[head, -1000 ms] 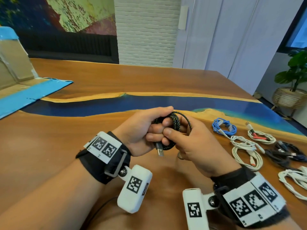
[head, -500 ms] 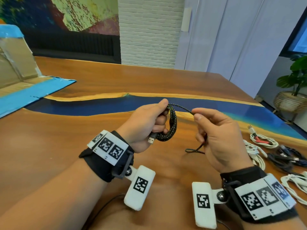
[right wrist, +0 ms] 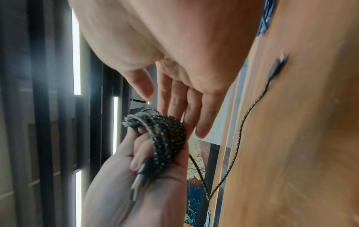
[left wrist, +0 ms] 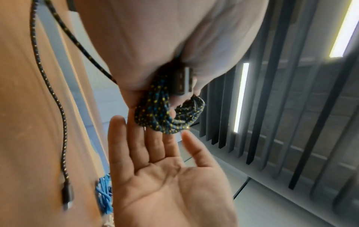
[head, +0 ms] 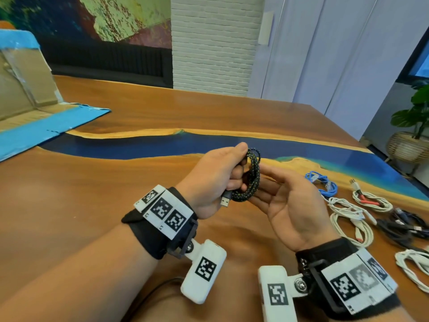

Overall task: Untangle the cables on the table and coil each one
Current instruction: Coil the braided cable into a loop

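Observation:
A black braided cable (head: 251,180) with yellow and blue flecks is wound into a small coil, and my left hand (head: 216,182) grips it above the table. Its USB plug (head: 224,201) sticks out below the fist. A loose tail (left wrist: 52,95) hangs down to a small connector (left wrist: 67,194) near the wooden table top (head: 116,194). My right hand (head: 285,201) is open, palm up, fingers straight, its fingertips (right wrist: 202,130) touching the coil (right wrist: 165,135) from the right. It holds nothing.
Coiled cables lie on the table at the right: a blue one (head: 323,183), white ones (head: 352,217), a white and red one (head: 371,201), a black bundle (head: 404,226) and another white one (head: 415,263). A cardboard box with blue tape (head: 27,112) stands at the far left.
My right hand let go of the cable's loose end and opened, turning palm up against the coil. The left hand kept its grip on the coil.

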